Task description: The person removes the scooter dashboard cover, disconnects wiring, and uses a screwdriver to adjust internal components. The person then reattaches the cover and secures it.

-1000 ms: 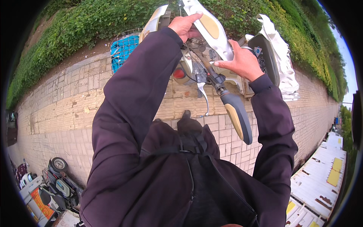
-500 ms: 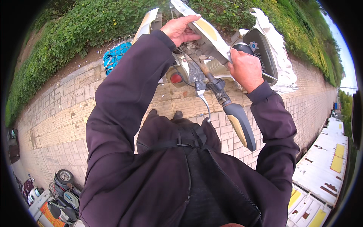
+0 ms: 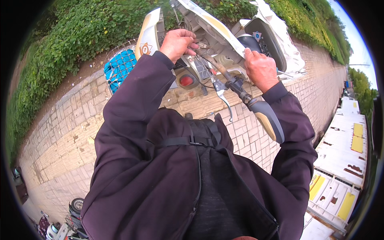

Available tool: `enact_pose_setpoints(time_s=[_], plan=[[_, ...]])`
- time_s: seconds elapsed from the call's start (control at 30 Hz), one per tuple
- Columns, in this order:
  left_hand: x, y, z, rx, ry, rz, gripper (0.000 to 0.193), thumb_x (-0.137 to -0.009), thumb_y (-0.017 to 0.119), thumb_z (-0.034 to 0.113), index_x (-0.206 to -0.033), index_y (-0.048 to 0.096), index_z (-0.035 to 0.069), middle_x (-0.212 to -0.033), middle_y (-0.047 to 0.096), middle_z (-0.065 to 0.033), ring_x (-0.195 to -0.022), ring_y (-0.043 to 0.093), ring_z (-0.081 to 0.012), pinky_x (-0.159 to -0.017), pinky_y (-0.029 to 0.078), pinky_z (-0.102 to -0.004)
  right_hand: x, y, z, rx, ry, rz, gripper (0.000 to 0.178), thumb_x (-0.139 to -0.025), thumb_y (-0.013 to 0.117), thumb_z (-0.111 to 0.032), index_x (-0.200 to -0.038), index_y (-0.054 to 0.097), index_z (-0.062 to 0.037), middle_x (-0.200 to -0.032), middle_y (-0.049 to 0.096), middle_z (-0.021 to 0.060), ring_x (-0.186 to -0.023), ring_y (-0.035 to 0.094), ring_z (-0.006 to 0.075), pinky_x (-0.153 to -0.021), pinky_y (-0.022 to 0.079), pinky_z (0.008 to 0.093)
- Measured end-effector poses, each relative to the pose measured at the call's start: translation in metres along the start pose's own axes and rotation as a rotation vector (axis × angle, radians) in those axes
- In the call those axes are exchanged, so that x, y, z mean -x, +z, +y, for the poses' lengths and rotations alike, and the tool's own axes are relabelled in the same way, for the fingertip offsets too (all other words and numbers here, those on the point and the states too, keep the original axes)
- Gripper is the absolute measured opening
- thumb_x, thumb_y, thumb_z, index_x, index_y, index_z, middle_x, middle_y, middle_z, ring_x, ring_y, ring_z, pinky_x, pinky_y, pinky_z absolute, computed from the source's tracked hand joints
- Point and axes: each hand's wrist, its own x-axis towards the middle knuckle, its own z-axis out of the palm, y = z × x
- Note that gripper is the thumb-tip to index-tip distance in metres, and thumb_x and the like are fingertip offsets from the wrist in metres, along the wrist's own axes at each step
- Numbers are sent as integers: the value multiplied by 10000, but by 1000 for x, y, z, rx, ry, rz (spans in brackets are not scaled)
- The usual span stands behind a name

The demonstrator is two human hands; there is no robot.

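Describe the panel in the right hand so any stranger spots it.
Below the green hedge, find the handlebar. Just above it, a white-and-tan panel slants down to the right hand. Only it meets that hand, unlike the emblem-marked panel farther left.

The hedge [image 3: 80, 40] runs behind everything; before it, above the paving [image 3: 60, 140], the wire basket [image 3: 113, 51] sits left, cloth [image 3: 120, 72] inside; right of it extends the cover panel [image 3: 212, 22], the handlebar [image 3: 221, 68] before it; the brake lever [image 3: 227, 105] lies left of the grip [image 3: 267, 120]; the case [image 3: 264, 38] sits right of the panel, a sheet [image 3: 294, 52] along its right side.
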Motion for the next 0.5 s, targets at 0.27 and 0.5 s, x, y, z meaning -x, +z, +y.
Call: enact_pose_setpoints(time_s=[0.27, 0.5], plan=[[-13, 4, -26, -1013, 510, -34, 329, -851, 723, 149, -1164, 706, 53, -1129, 698, -179, -1069, 661, -407, -889, 544, -494, 1, -4, -6, -53, 48, 35, 93, -895, 614, -125, -974, 624, -78, -749, 658, 73, -672, 702, 257, -557, 536, 391], [-21, 13, -31, -1215, 568, -78, 329, -857, 733, 188, -1169, 674, 101, -1110, 652, -115, -1046, 667, -376, -845, 548, -514, 3, 0, -4, -105, 77, 72, 106, -884, 632, -129, -980, 629, -84, -756, 663, 74, -681, 704, 262, -563, 538, 398]])
